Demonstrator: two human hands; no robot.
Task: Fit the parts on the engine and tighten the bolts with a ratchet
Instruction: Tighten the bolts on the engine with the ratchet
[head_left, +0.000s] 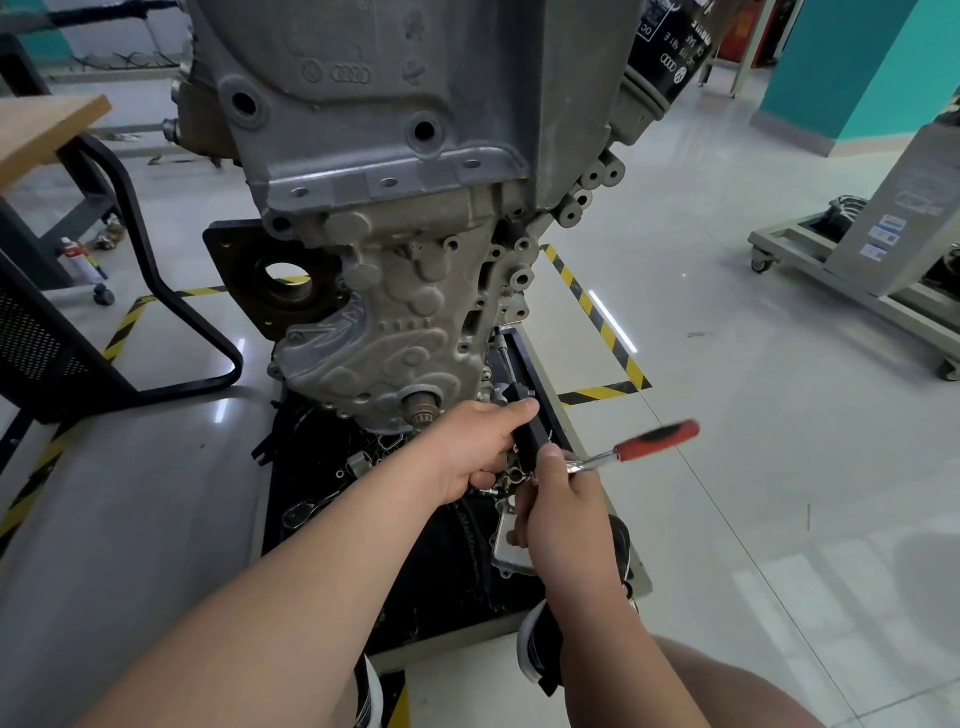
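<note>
We see the grey cast engine (395, 291) towering upper centre, a black part (527, 434) at its lower right edge, and the red-handled ratchet (631, 449) beside it, angling up-right, blurred.

Soft, even indoor light fills the scene, fairly bright and cool in cast. The glossy floor (779, 415) throws back glare: a sharp white streak beyond the right hand (563, 514), and dimmer smears out to the left of the left hand (475, 449). The ratchet (657, 440) handle, just right of the right hand, is smeared by motion blur, while the engine (395, 291) above both hands is crisp. The tray (311, 571) beneath the hands is dark, its detail lost. Straight lines bow near the edges.
</note>
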